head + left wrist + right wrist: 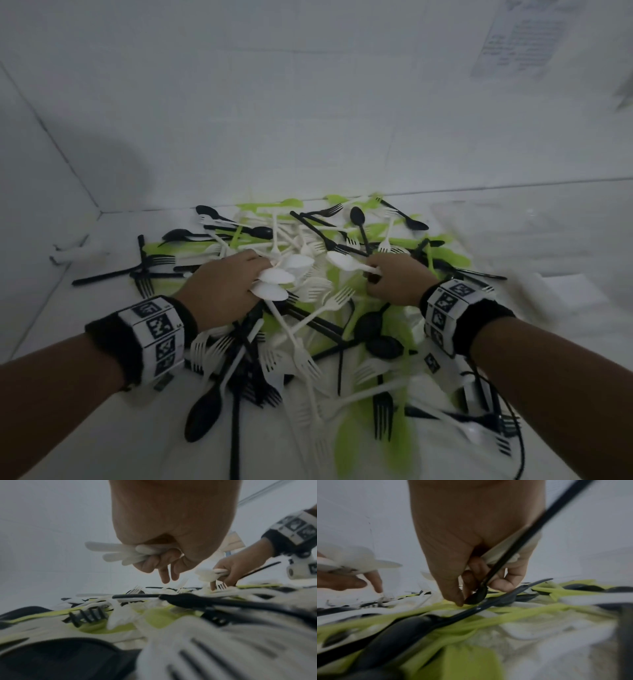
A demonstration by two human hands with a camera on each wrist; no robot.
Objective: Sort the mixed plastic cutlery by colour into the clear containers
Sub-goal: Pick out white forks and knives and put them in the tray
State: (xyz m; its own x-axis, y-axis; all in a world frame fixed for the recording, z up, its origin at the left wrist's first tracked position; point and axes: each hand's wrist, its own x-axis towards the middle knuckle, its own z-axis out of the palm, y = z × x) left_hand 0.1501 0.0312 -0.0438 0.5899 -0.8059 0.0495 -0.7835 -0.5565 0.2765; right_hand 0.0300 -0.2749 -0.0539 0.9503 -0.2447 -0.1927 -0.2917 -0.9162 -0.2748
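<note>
A mixed pile of white, black and lime-green plastic cutlery point(308, 342) covers the white table in front of me. My left hand point(253, 274) grips a bunch of white spoons point(277, 277), bowls pointing right; their handles point(116, 553) stick out of the fist in the left wrist view. My right hand point(373, 274) holds white spoons point(344, 262) by the handle, bowls pointing left, just above the pile. In the right wrist view its fingers point(503, 582) curl round white handles point(505, 550), its fingertips reach down to the pile, and a black spoon point(477, 595) leans across them.
A faint clear container point(513, 219) stands at the right rear of the table. A small white object point(78, 253) lies at the far left. White walls close the table at the back and left. A black cable point(517, 431) trails near my right wrist.
</note>
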